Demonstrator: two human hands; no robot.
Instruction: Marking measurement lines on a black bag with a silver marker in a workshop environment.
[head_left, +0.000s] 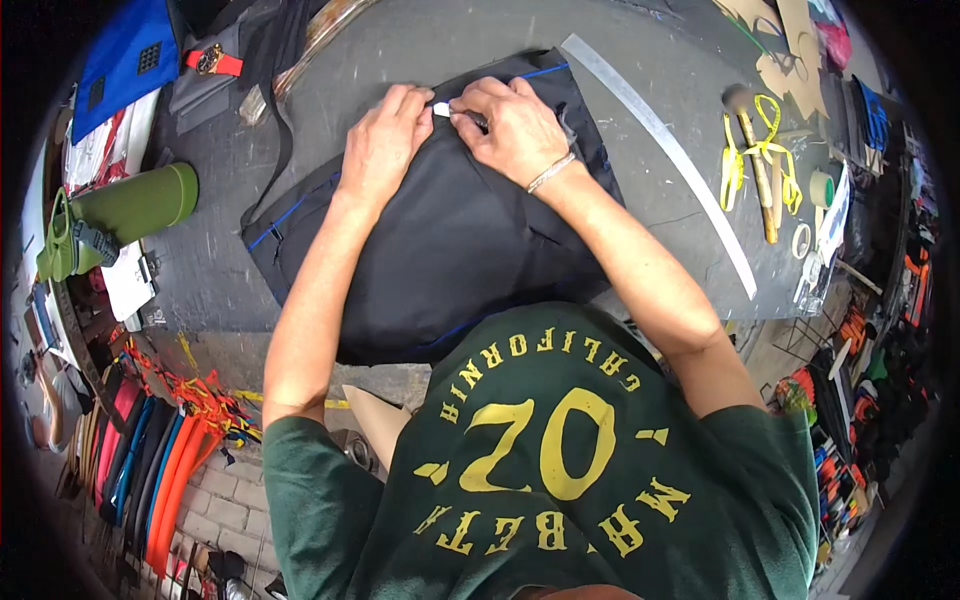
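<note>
A black fabric piece (450, 220), edged in places with blue piping, lies spread on the table in front of me, its near side against my shirt. At its far edge my left hand (385, 140) has its fingers bent together and closed on the cloth. My right hand (510, 120) faces it, fingers curled in a pinch on the same edge. A small white piece (441, 109) shows in the gap between both sets of fingertips; its kind is too small to tell. The fingertips partly hide what they grip. A black strap (283, 150) runs beside the fabric's left side.
A long pale ruler strip (665, 140) curves along the right. Beyond it lie a hammer (750, 150), yellow tape (735, 170) and tape rolls (821, 189). Leftward are a green cylindrical bottle (140, 205), a red-strapped watch (212, 61) and blue fabric (125, 60) on the grey table (400, 45).
</note>
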